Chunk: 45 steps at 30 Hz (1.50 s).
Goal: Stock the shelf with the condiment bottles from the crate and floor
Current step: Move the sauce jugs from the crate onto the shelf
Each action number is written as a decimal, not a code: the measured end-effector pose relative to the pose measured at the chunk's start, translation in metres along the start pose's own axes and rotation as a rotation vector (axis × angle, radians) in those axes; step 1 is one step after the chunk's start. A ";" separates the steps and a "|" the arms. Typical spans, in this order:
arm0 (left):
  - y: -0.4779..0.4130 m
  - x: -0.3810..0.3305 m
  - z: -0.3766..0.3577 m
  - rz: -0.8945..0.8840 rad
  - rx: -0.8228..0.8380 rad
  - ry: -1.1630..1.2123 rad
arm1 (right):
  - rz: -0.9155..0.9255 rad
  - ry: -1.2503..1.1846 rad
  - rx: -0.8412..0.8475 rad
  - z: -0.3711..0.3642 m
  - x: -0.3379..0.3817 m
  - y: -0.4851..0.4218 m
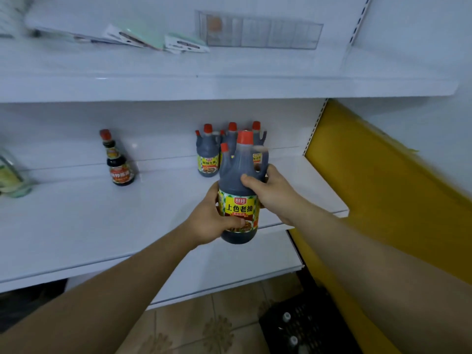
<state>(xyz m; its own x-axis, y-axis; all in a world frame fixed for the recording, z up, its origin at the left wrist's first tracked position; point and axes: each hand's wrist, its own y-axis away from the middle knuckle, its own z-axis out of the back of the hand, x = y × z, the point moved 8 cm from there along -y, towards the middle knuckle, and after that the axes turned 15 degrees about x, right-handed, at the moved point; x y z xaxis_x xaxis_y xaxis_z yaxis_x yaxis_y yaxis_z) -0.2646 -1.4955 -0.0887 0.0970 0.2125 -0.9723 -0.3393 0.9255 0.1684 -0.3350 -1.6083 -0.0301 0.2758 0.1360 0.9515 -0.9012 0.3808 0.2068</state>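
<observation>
Placement looks to be the step in hand: the large dark soy sauce bottle is held upright in the air at the front edge of the middle shelf, not yet set down. To do it well, the person would probably carry it level over the lip, keep the red cap up and the yellow label facing out, and lower it just in front of the group of like bottles at the back right of that shelf, without knocking them. The base should land flat before either grip loosens.

Both hands grasp the bottle. The left hand wraps the lower body, thumb across the bottom of the label and fingers hidden behind. The right hand curls round the shoulder beside the moulded handle, its thumb lying on the front of the dark plastic.

Further left on the same shelf a smaller brown bottle stands alone. Down on the floor at the right, a black crate shows a few white caps, so more stock seems to remain.
</observation>
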 end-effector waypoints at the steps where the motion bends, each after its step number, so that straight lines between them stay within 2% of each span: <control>1: -0.004 0.007 0.005 0.011 0.006 -0.005 | -0.018 -0.013 0.001 -0.004 -0.007 -0.009; 8: -0.058 0.052 0.007 0.056 -0.012 0.021 | -0.093 0.029 0.020 0.008 -0.059 -0.065; 13: -0.120 0.083 -0.016 0.069 -0.103 0.027 | -0.046 0.042 0.004 0.049 -0.102 -0.097; 19: -0.199 0.114 -0.047 0.073 -0.129 -0.035 | -0.021 0.059 -0.018 0.111 -0.154 -0.130; 23: -0.243 0.122 -0.057 0.008 -0.145 -0.040 | 0.022 0.039 -0.056 0.142 -0.179 -0.152; 33: -0.329 0.121 -0.049 -0.217 -0.233 -0.096 | 0.115 0.090 -0.105 0.194 -0.193 -0.206; 37: -0.351 0.126 -0.039 -0.179 -0.337 -0.209 | 0.135 0.104 -0.121 0.201 -0.203 -0.225; 41: -0.370 0.124 -0.036 -0.232 -0.371 -0.170 | 0.166 0.113 -0.171 0.214 -0.202 -0.246; 45: -0.382 0.124 -0.028 -0.203 -0.438 -0.401 | 0.199 0.139 -0.196 0.224 -0.203 -0.270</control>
<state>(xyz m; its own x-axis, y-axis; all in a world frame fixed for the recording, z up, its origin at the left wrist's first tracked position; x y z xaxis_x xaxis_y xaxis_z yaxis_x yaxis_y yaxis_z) -0.1493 -1.8315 -0.2782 0.5144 0.2256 -0.8274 -0.6209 0.7634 -0.1778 -0.2222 -1.9436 -0.2282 0.1558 0.3443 0.9258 -0.8644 0.5011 -0.0409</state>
